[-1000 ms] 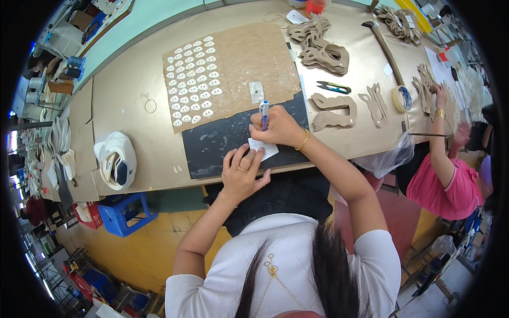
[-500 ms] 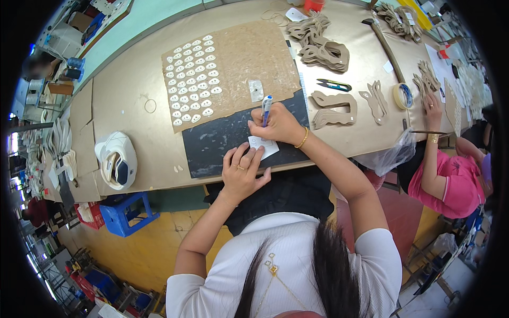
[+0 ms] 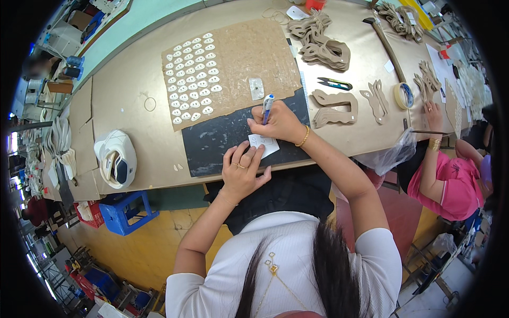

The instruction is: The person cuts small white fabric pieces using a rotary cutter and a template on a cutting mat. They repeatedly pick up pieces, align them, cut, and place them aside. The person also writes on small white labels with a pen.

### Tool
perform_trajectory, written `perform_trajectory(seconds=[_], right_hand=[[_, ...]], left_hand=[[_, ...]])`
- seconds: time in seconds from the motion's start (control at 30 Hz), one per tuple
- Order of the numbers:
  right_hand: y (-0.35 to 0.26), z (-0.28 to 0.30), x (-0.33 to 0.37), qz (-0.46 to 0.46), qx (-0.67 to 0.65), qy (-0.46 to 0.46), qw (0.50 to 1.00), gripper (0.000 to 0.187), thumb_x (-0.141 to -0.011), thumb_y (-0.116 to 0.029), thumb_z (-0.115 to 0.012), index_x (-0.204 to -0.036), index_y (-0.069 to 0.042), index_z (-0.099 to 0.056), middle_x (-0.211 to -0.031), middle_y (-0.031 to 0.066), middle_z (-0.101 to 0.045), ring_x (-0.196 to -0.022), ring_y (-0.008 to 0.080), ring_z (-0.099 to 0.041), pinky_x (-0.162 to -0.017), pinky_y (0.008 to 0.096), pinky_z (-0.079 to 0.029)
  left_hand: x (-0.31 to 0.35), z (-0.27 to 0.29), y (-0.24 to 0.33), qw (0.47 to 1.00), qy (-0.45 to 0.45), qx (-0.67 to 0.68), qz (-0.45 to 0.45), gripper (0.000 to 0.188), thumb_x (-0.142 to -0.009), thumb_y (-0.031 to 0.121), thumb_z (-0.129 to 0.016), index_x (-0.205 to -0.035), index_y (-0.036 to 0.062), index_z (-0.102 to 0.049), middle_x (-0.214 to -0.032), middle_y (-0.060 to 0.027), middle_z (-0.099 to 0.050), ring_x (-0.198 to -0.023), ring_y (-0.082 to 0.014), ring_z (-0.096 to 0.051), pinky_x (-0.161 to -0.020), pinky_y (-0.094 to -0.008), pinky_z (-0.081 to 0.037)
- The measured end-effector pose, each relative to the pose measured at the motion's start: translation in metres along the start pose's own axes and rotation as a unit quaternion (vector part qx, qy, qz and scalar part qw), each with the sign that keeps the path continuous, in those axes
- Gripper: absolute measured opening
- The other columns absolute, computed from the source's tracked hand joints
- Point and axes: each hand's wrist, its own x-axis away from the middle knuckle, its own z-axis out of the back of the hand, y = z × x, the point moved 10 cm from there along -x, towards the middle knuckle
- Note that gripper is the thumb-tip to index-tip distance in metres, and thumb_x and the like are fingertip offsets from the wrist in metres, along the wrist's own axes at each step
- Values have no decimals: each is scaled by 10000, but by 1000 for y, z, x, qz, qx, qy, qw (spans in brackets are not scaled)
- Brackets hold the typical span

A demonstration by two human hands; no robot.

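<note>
My right hand (image 3: 278,123) is closed around a blue-and-white pen (image 3: 267,106), its tip down over a small white slip of paper (image 3: 269,149). Some handwriting marks show on the slip, which lies on a black mat (image 3: 217,151). With fingers spread, my left hand (image 3: 244,168) presses the slip's left edge against the mat. Beyond the hands, a brown sheet (image 3: 238,58) partly covers the mat. It carries rows of small white oval pieces (image 3: 194,95) with holes and a small clear bag (image 3: 256,89).
Tan cut-out pieces (image 3: 335,108), thread snips (image 3: 334,84) and a tape roll (image 3: 403,96) lie to the right. A white shoe (image 3: 115,159) stands at the left, above a blue stool (image 3: 129,213). Another person in pink (image 3: 456,183) works at the far right.
My right hand and the pen have shifted very slightly, and more of the slip's marks show. My left hand stays on the slip.
</note>
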Motion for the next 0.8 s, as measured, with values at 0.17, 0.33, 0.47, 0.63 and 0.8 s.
perform_trajectory(seconds=[0.17,0.33,0.47,0.63,0.8], right_hand=[[-3,-1,1,26,0,-2,1000,316,-793,-184,-694,-619,-27,-482,-520,114,-512,-471,314,-512,-491,380,-418],[0,0,0,3,-18,-3,1000,296,-784,-160,-693,-628,-23,-481,-528,108,-524,-479,311,-515,-499,375,-424],[-4,0,0,38,-41,4,998,306,-803,-160,-692,-636,-20,-476,-525,88,-495,-456,243,-485,-492,370,-398],[22,9,0,-49,-176,33,983,386,-855,-162,-692,-598,-54,-425,-507,15,-400,-476,83,-432,-468,321,-352],[34,19,7,-136,-333,60,931,407,-937,-262,-713,-662,-92,-467,-566,-45,-441,-477,43,-436,-458,225,-358]], left_hand=[[0,0,0,1000,-2,1,1,549,-726,333,-783,-1205,84,-683,-1121,-68,-580,-1180,-259,-565,-989,-455,-439],[-2,1,-1,1000,1,14,6,549,-713,324,-801,-1193,83,-687,-1120,-69,-583,-1174,-261,-566,-985,-456,-438],[-14,10,-5,994,-42,85,53,505,-733,282,-828,-1170,72,-687,-1096,-78,-582,-1114,-270,-576,-942,-447,-441],[-22,1,-36,965,-50,198,168,436,-790,165,-816,-1177,36,-659,-1066,-126,-547,-1019,-317,-535,-876,-416,-440],[-38,-4,-44,961,-106,147,208,376,-777,156,-825,-1087,21,-660,-1106,-131,-530,-1009,-333,-513,-897,-425,-429]])
